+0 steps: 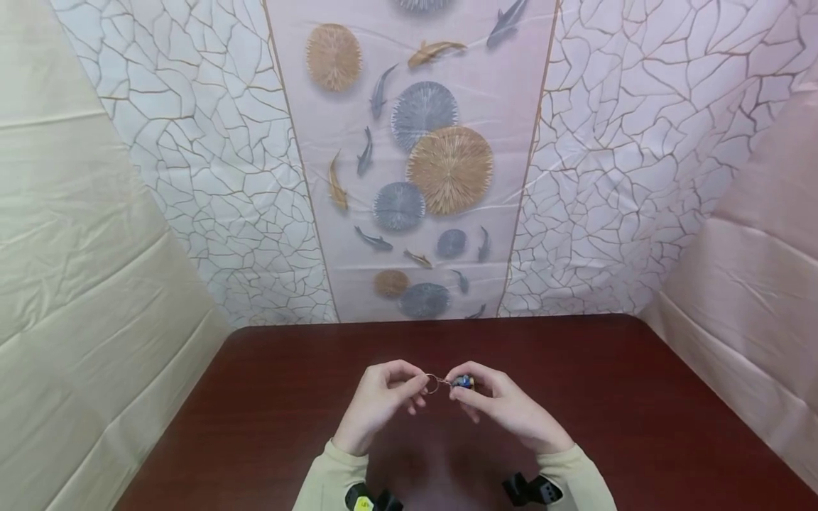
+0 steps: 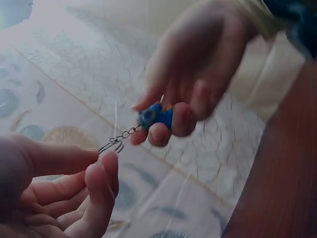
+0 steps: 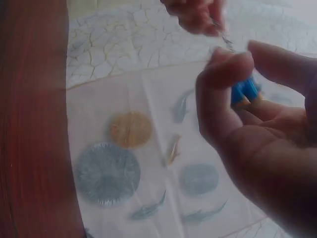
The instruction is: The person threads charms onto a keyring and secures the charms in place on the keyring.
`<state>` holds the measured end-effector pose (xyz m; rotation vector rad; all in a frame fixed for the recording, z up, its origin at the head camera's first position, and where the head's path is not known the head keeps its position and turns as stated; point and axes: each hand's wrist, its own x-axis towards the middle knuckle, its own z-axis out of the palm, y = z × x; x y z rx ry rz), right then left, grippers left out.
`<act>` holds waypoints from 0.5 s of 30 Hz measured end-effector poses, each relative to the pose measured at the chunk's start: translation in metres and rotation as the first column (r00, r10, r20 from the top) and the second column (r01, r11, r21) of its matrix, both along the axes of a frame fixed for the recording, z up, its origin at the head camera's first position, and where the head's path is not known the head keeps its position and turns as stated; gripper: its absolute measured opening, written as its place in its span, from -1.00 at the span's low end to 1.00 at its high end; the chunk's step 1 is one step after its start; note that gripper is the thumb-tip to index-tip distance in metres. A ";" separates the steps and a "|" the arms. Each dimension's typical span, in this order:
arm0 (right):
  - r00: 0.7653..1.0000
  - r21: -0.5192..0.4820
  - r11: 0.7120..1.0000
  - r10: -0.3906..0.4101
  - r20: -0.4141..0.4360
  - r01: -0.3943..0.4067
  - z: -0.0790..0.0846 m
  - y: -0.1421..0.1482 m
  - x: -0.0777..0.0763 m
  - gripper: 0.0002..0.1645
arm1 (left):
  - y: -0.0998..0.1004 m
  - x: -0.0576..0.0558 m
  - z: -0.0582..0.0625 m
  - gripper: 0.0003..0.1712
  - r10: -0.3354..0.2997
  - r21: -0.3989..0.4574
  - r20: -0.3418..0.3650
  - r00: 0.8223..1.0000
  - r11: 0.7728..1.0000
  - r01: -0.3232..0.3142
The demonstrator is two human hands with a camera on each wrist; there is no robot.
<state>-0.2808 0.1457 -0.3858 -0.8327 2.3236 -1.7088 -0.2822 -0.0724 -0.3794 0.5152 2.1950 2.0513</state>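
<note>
A keychain with a small blue figure [image 2: 161, 118] is held between both hands above the table. My left hand [image 1: 382, 397] pinches its metal ring [image 1: 433, 384] between thumb and fingertips. A short chain [image 2: 128, 134] runs from the ring to the figure. My right hand [image 1: 505, 401] grips the figure between thumb and fingers, which cover part of it. In the right wrist view the figure's blue lower end [image 3: 245, 91] with yellowish tips shows behind the curled fingers.
The dark red-brown table [image 1: 281, 383] lies beneath both hands. A patterned cloth [image 1: 409, 234] with fish and round motifs hangs behind it. Beige cloth walls [image 1: 96, 284] slope up at both sides. Black wrist devices [image 1: 533, 490] sit at both sleeves.
</note>
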 end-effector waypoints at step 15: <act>0.984 0.215 0.968 -0.102 -0.145 0.132 -0.034 0.002 -0.023 -0.87 | -0.005 -0.023 -0.036 -0.85 0.055 -0.484 -0.108 0.993 0.870 -0.100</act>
